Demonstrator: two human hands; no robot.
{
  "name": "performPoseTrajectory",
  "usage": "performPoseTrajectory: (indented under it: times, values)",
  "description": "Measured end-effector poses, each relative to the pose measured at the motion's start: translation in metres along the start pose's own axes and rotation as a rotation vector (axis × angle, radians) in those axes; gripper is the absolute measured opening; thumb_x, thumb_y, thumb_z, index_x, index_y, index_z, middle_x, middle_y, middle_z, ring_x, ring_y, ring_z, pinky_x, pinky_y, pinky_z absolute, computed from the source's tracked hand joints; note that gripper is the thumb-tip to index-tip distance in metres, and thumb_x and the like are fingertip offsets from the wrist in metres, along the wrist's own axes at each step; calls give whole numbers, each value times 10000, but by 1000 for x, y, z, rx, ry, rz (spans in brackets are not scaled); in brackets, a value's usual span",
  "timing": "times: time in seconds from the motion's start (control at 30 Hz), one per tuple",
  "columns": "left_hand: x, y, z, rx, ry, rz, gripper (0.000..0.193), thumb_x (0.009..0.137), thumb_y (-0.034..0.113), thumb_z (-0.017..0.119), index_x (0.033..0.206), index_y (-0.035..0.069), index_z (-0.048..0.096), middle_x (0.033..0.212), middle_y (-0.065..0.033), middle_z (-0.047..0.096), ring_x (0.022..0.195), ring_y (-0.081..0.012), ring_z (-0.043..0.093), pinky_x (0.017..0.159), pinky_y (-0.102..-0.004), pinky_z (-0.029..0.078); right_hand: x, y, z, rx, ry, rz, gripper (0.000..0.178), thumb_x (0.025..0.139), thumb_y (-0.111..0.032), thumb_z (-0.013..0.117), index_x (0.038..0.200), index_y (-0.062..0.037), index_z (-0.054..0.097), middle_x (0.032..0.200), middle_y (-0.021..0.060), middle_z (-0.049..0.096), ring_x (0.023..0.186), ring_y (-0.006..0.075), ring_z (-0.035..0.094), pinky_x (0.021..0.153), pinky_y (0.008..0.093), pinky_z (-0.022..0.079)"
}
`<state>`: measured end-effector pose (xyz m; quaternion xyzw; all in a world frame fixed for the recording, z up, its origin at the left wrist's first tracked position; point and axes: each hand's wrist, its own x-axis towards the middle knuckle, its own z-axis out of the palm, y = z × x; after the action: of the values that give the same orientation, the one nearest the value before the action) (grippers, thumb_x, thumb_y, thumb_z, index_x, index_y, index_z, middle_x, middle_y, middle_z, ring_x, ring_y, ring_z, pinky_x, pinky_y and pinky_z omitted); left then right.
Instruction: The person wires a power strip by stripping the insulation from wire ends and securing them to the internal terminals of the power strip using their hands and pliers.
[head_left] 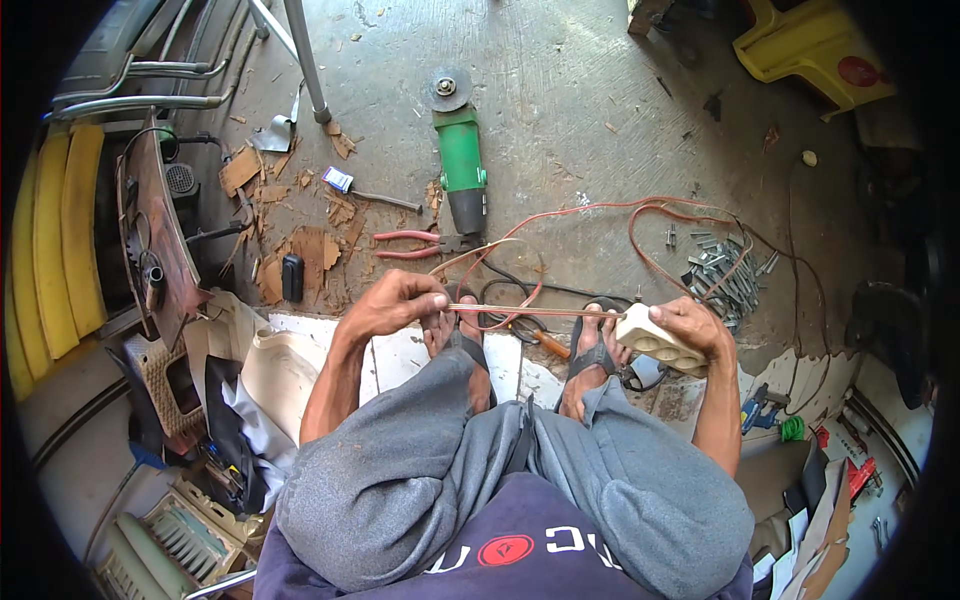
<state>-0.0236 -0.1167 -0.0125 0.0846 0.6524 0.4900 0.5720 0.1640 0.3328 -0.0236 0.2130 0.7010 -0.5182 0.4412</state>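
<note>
You're seated with your knees up, and your right hand (690, 322) is clenched round a cream socket block (660, 342) just above your right foot, while your left hand (395, 303) pinches the other end of a thin reddish wire (530, 311) pulled taut between the two. Just beyond your fingers lie red-handled pliers (410, 245) on the concrete floor (580, 110), a scatter of screws (725, 272) off to the right. Farther out sits the green angle grinder (460, 150).
</note>
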Motion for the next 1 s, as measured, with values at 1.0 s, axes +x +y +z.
performPoseTrajectory:
  times: [1.0]
  values:
    - [-11, 8, -31, -14, 361, 174, 398, 1052, 353, 505, 1004, -3, 678, 1015, -97, 707, 795, -134, 649, 648, -264, 525, -9, 104, -22, -15, 202, 194, 672, 907, -611, 601, 907, 50, 722, 737, 93, 676, 690, 161, 597, 642, 348, 485]
